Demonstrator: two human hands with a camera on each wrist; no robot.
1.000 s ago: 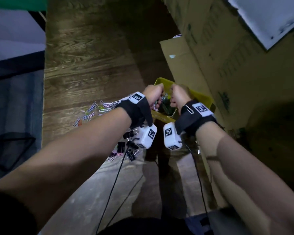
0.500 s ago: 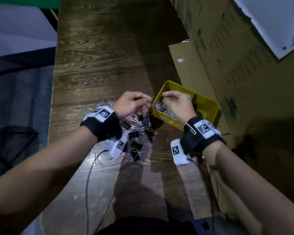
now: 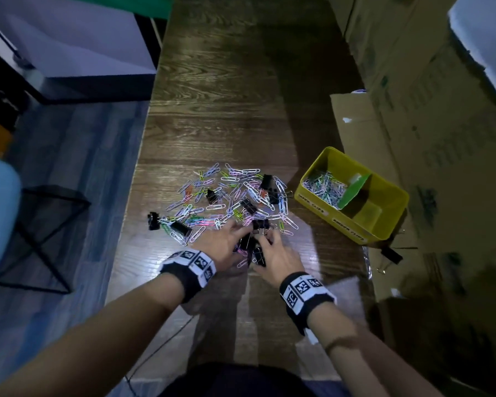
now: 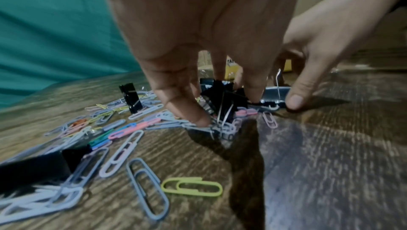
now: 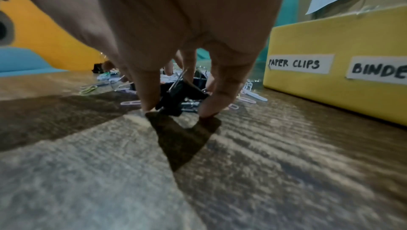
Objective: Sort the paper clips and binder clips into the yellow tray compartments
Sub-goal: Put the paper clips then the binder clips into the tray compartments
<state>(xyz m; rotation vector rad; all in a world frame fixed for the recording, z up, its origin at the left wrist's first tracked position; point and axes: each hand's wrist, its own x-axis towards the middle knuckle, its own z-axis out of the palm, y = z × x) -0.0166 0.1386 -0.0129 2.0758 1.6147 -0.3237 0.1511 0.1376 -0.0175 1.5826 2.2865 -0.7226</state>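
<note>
A loose pile of coloured paper clips (image 3: 229, 193) mixed with black binder clips (image 3: 248, 206) lies on the wooden table. To its right stands the yellow tray (image 3: 321, 202), split by a green divider (image 3: 352, 190). Its left compartment holds paper clips (image 3: 322, 184). Both hands are down at the pile's near edge. My left hand (image 3: 242, 234) curls thumb and fingers round a cluster of black binder clips (image 4: 220, 94). My right hand (image 3: 265, 243) closes its fingertips (image 5: 147, 101) on black binder clips (image 5: 178, 94) right beside it. Labels on the tray (image 5: 330, 91) read "PAPER CLIPS" and "BINDE".
Cardboard boxes (image 3: 427, 110) line the table's right side, close behind the tray. A black binder clip (image 3: 391, 255) lies past the tray's near corner. The table's left edge drops to the floor, where a black wire frame (image 3: 40, 224) stands. Bare wood stretches beyond the pile.
Both hands have come away from the yellow tray, moved back and left to the pile's near edge, and lowered onto the black binder clips.
</note>
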